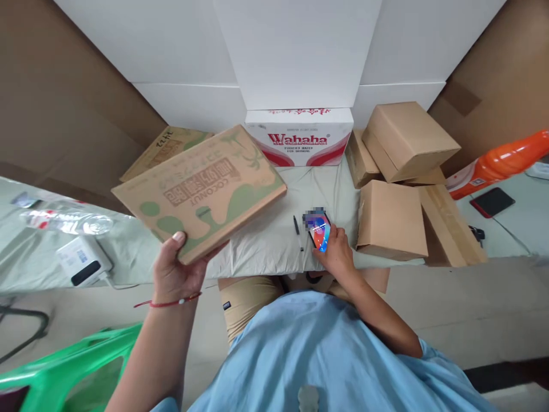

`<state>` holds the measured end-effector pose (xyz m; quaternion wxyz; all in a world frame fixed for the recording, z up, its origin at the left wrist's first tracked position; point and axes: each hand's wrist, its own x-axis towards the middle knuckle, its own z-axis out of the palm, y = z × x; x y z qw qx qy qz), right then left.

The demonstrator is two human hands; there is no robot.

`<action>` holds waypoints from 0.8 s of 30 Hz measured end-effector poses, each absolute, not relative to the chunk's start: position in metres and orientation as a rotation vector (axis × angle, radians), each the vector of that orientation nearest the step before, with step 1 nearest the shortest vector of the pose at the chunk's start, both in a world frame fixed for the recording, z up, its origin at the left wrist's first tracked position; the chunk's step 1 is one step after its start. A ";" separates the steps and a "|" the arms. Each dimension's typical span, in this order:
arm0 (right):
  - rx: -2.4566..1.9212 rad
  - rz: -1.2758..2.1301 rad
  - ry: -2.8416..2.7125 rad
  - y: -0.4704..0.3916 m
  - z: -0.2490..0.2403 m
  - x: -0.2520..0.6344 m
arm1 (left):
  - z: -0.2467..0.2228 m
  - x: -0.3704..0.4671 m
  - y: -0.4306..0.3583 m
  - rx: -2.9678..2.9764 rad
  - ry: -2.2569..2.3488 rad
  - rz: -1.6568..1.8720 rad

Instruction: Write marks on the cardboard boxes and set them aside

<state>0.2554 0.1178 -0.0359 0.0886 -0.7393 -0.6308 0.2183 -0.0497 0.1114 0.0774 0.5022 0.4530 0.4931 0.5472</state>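
Observation:
My left hand grips the near corner of a flat brown cardboard box with green palm print and the word COCONUT. The thumb lies on its printed face, and the box is tilted above the table. My right hand is closed around the lower right edge of a smartphone with a lit, colourful screen. Part of the phone's top is blurred out. A black pen lies on the cloth just left of the phone. Behind the raised box, another coconut box marked 3422 is partly hidden.
A white and red Wahaha carton stands at the back wall. Several plain brown boxes are piled to the right, beside an orange bottle and a black device. On the left lie a plastic bottle and a white power bank; below is a green stool.

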 end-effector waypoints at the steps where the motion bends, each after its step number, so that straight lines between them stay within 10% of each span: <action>1: -2.160 0.655 -1.890 0.118 -0.035 0.257 | 0.075 -0.050 0.107 0.995 1.178 1.365; 12: -1.252 1.478 -1.123 0.085 0.050 0.331 | 0.070 -0.057 0.086 0.809 1.141 1.037; 24: -1.854 0.783 -0.823 0.003 0.073 0.395 | 0.091 0.023 0.135 1.297 0.733 0.800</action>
